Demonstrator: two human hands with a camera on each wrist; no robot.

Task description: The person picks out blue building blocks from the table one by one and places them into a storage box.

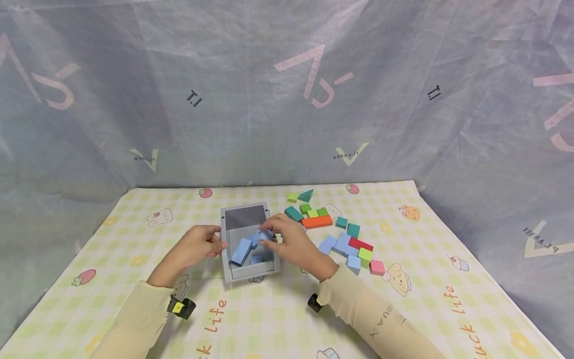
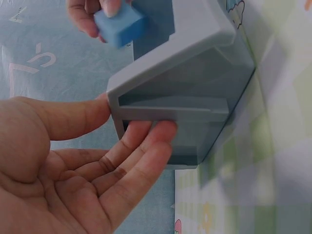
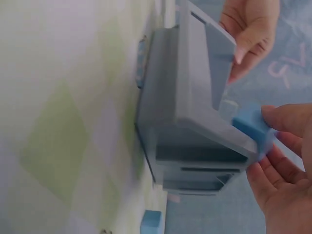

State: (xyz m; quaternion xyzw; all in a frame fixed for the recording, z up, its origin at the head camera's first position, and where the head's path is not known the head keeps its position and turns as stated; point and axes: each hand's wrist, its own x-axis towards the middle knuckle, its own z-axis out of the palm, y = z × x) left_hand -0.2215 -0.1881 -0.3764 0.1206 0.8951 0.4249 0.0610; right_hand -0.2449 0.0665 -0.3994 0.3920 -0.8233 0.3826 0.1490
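While the left hand (image 1: 197,245) grips the gray box (image 1: 253,271), thumb on its rim and fingertips under the lip, the right hand (image 3: 287,180) pinches a blue block (image 3: 251,123) just above the opening. The right hand is nearer this block; the box's long axis runs away from the person. Two more blocks show inside: a long blue bar (image 1: 242,252) and a small blue piece (image 1: 256,260). Rightward, on the cloth-covered counter (image 1: 278,329), lie five green blocks (image 1: 365,255), four teal blocks (image 1: 293,214), one orange bar (image 1: 317,222), one red block (image 1: 360,244), one pink block (image 1: 376,268) and several overlapping light-blue blocks (image 1: 353,264), too crowded to count.
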